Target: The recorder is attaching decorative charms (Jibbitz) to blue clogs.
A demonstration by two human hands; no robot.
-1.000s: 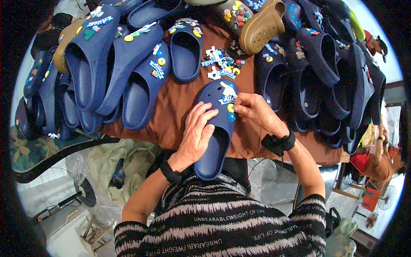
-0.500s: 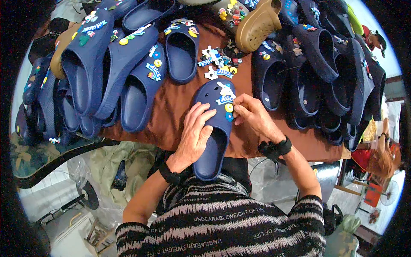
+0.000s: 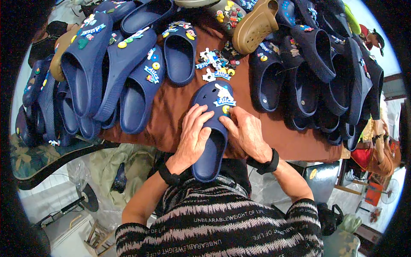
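A navy blue clog (image 3: 209, 159) lies at the front edge of the cloth-covered table, toe pointing away from me. My left hand (image 3: 195, 135) grips it from the left, fingers spread over the upper and the thumb along its opening. Fixed to the toe is a white figure charm with a blue lettered banner (image 3: 224, 101). Just below it, a round yellow charm (image 3: 225, 109) is partly covered by my right hand (image 3: 246, 130), whose thumb and forefinger close in on the charm at the clog's right edge. The lower charm is mostly hidden.
Loose charms (image 3: 212, 60) lie in a pile beyond the clog on the brown cloth (image 3: 239, 79). Decorated navy clogs (image 3: 141, 92) crowd the left, and more dark clogs (image 3: 269, 81) stack on the right. A tan clog (image 3: 255, 32) stands at the back.
My right hand has moved slightly left and down, from pinching at the clog's right edge to pressing over the lower charms. The left hand keeps its grip.
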